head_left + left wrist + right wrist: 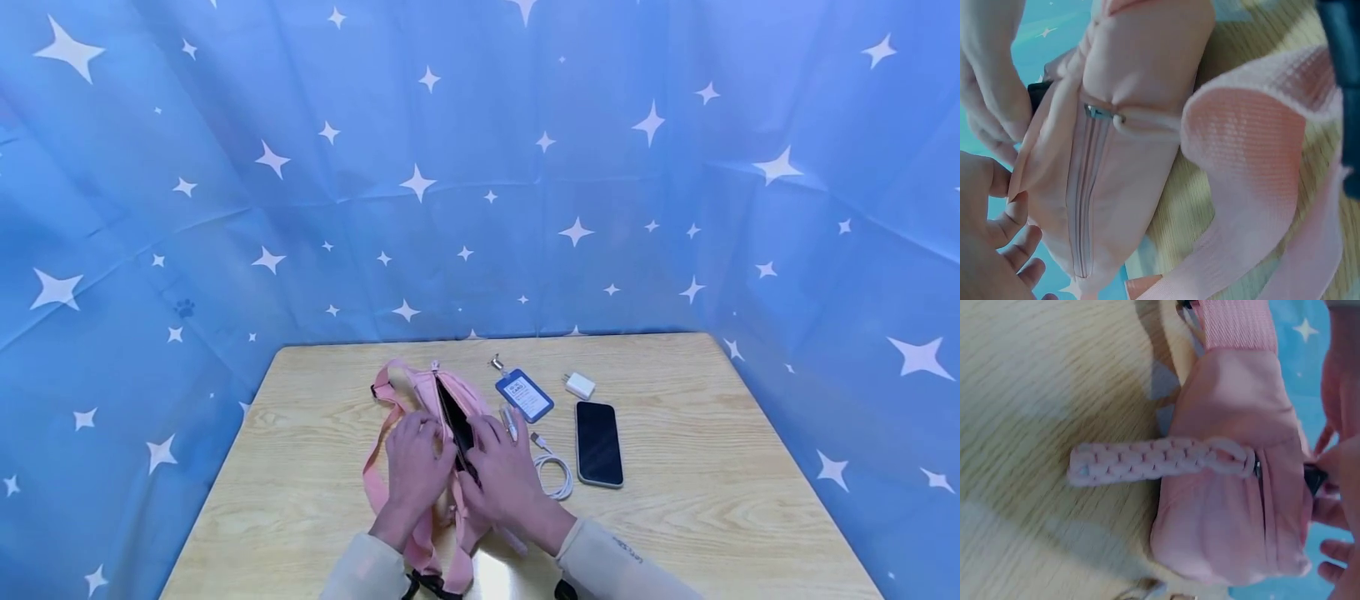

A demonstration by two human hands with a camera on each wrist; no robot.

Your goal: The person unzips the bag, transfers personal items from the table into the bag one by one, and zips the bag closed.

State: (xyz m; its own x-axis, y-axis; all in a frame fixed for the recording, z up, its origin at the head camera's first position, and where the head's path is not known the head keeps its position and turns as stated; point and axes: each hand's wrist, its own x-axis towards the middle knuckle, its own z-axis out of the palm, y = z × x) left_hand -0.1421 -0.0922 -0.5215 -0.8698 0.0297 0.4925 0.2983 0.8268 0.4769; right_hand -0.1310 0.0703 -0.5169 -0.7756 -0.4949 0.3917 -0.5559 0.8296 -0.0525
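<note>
The pink waist bag [468,392] sat on the wooden table [300,433], its zip open and dark inside. The left hand [416,462] pinched one edge with its fingers. The right hand [506,471] had its fingers clamped on the other edge. Nearby lay a white cable [564,483], a phone [599,444] and a blue ID card holder [525,395].

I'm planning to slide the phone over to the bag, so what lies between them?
In the head view, the right hand, the cable and a small slim item lie between the bag and the phone.
</note>
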